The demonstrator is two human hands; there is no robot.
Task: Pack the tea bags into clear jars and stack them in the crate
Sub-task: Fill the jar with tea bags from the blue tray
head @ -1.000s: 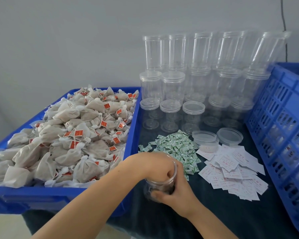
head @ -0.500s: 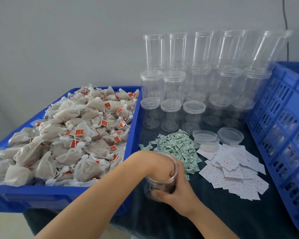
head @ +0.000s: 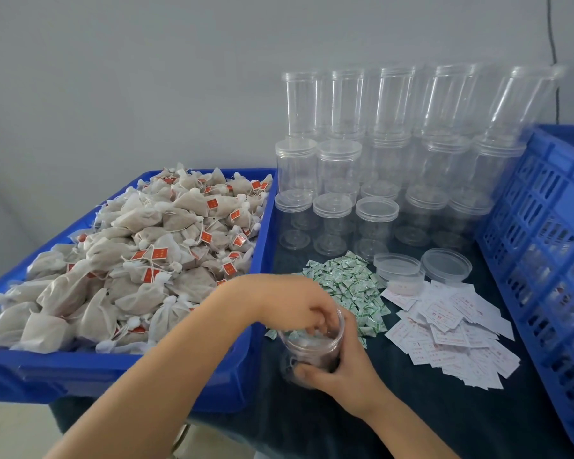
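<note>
An open clear jar is stood on the dark tabletop, gripped round its side by the curled fingers of the right hand. The fingertips of the left hand are dipped into its mouth; whether anything is pinched cannot be told. Left of the jar, tea bags are heaped in a blue tray. Right of it white slips are scattered, and beyond it green sachets. Further behind, empty jars are stacked. A blue crate is placed far right of the jar.
</note>
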